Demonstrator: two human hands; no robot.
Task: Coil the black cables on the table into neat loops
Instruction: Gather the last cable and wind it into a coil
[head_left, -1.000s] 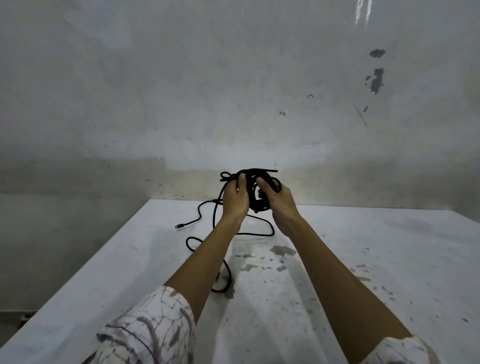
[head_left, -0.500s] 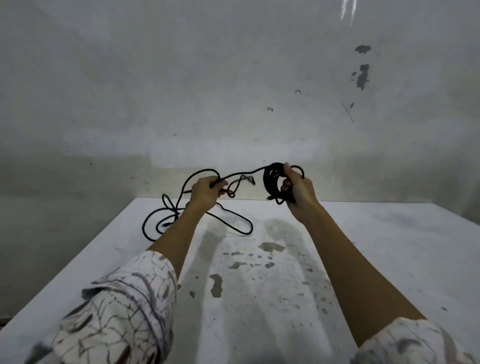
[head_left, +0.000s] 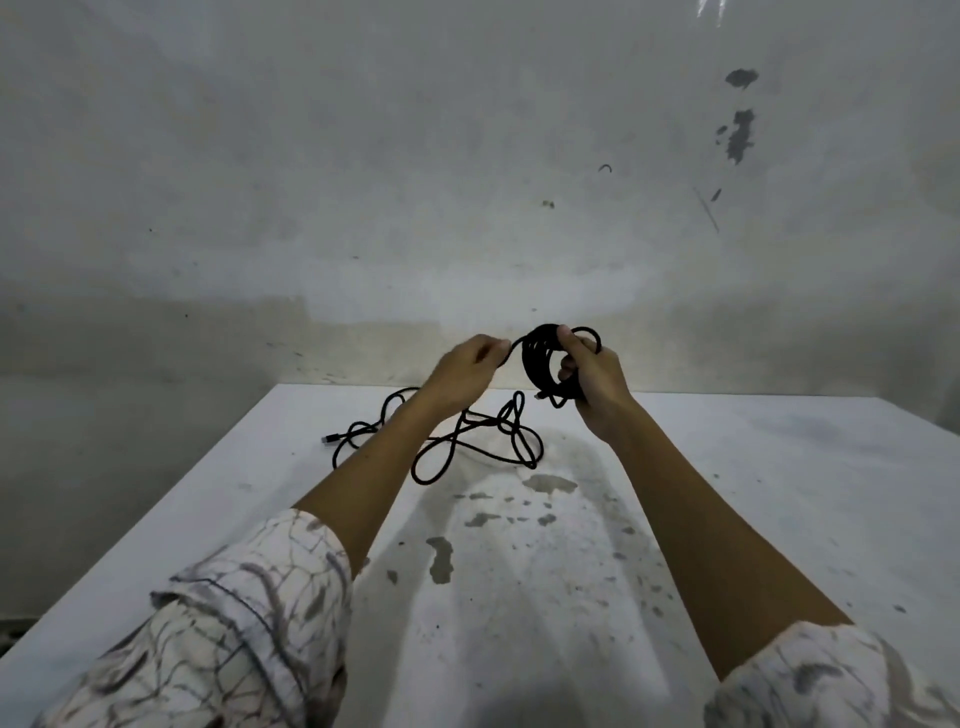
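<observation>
Right grip: right hand (head_left: 592, 384), raised at frame centre, fingers curled round the coil (head_left: 540, 364) of round black loops.
Left grip: left hand (head_left: 467, 371) pinches the cable strand beside it.
Loose cable (head_left: 467, 441): tangled, thin, on the stained white tabletop (head_left: 727, 493).

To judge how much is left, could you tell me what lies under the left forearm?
Loose black cable lies tangled on the table beneath the left forearm, which hides part of it.

Dim, soft light; wide-angle edge distortion
</observation>
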